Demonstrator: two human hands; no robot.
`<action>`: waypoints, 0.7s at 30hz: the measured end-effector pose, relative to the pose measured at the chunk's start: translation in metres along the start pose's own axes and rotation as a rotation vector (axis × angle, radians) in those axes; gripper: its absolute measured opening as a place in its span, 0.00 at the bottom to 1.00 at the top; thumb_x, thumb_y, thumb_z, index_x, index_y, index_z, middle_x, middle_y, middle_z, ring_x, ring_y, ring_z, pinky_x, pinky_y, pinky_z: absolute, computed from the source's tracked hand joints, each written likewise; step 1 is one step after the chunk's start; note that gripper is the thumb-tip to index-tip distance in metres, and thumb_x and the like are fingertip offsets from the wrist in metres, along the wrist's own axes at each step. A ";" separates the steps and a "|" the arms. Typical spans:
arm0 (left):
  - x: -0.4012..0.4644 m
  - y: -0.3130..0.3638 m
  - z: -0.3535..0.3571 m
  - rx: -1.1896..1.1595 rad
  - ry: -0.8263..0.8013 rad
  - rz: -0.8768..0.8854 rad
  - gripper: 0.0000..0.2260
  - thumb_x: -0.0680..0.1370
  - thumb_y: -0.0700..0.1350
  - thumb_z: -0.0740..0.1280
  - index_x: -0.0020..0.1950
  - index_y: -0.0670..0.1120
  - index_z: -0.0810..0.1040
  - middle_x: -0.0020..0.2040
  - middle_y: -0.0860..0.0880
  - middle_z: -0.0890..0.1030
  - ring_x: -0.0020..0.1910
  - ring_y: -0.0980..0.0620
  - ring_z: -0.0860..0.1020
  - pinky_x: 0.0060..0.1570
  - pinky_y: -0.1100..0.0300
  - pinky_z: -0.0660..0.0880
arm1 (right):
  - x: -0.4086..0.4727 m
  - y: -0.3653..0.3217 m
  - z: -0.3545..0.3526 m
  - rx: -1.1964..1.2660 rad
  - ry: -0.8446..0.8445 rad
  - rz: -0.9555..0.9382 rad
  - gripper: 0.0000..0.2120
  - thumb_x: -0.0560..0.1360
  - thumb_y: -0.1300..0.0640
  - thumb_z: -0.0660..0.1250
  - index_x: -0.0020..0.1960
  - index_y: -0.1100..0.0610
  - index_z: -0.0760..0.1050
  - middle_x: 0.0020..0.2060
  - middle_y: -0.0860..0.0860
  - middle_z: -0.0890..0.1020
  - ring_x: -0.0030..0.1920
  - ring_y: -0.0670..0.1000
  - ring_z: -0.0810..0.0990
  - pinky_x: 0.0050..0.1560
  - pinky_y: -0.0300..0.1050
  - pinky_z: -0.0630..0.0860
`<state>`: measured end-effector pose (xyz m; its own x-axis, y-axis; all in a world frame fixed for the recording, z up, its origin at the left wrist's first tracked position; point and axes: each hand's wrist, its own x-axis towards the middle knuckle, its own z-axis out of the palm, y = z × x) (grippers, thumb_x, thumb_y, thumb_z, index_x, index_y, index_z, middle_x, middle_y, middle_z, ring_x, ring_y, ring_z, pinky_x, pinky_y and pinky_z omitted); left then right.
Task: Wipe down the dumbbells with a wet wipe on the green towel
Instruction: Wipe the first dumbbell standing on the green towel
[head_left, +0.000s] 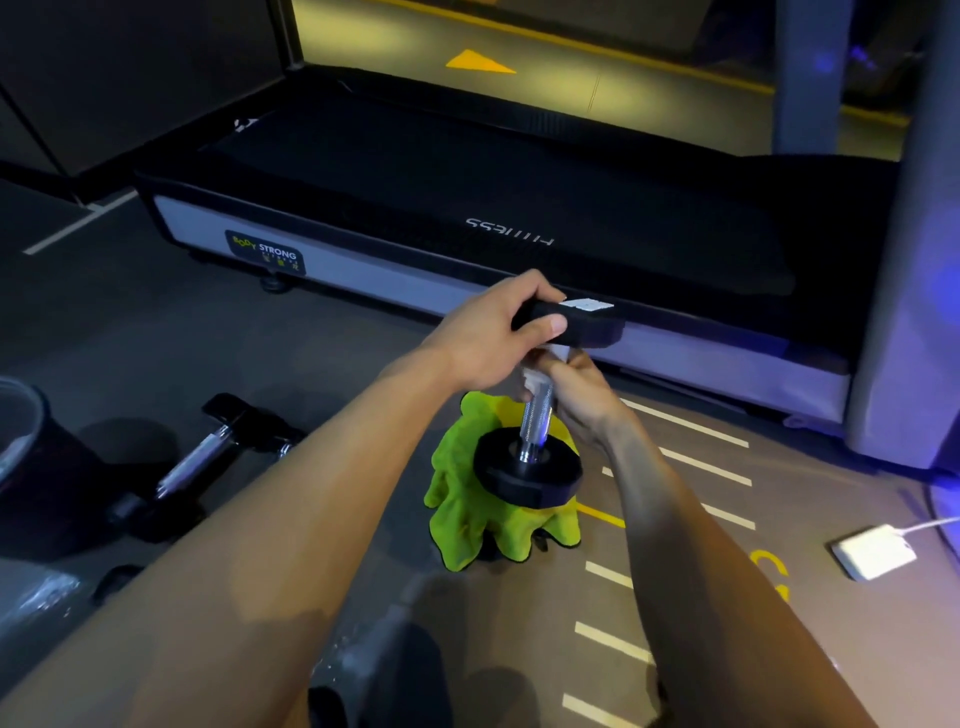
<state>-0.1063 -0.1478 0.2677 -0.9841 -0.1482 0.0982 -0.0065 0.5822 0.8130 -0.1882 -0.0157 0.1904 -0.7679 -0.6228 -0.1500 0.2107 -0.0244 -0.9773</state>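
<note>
Dumbbell (537, 415) stood upright on green towel (467, 514), left hand (488, 338) curled over its top head, thumb along the side, right hand (576, 387) fingers wrapped round the wipe (532, 382) on the handle

We see two bare forearms reaching in from the bottom edge, both uncovered from the frame's edge down to the wrist, with no sleeve or cuff on either. The left hand (488, 332) wears no glove, ring, watch or band that we can make out; its thumbnail is short and plain. The right hand (576, 387) is likewise ungloved, and its wrist carries no strap or bracelet. Both forearms look smooth and unmarked under the dim, bluish light. We see nothing more of the person.
</note>
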 end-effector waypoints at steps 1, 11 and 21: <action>0.001 0.000 0.001 -0.001 -0.005 0.000 0.10 0.83 0.51 0.68 0.64 0.52 0.77 0.61 0.52 0.82 0.59 0.51 0.80 0.64 0.48 0.76 | -0.001 0.000 -0.004 -0.039 -0.006 0.012 0.03 0.77 0.61 0.68 0.44 0.57 0.78 0.32 0.48 0.79 0.33 0.47 0.77 0.36 0.44 0.76; 0.003 -0.005 0.001 -0.013 0.057 -0.048 0.08 0.83 0.53 0.67 0.61 0.55 0.77 0.59 0.53 0.82 0.58 0.50 0.81 0.64 0.45 0.76 | -0.021 0.014 -0.001 -0.654 0.068 0.001 0.09 0.78 0.52 0.73 0.40 0.48 0.79 0.35 0.43 0.82 0.36 0.40 0.79 0.43 0.43 0.73; 0.001 -0.004 -0.001 -0.030 0.059 -0.044 0.09 0.84 0.50 0.67 0.63 0.51 0.77 0.60 0.51 0.82 0.60 0.51 0.80 0.65 0.47 0.75 | -0.017 0.006 0.020 -0.205 0.180 -0.030 0.23 0.84 0.44 0.58 0.42 0.61 0.75 0.32 0.57 0.77 0.30 0.48 0.75 0.33 0.42 0.71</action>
<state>-0.1069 -0.1513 0.2648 -0.9707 -0.2207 0.0950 -0.0434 0.5498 0.8341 -0.1614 -0.0210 0.1903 -0.8709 -0.4746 -0.1272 0.0736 0.1301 -0.9888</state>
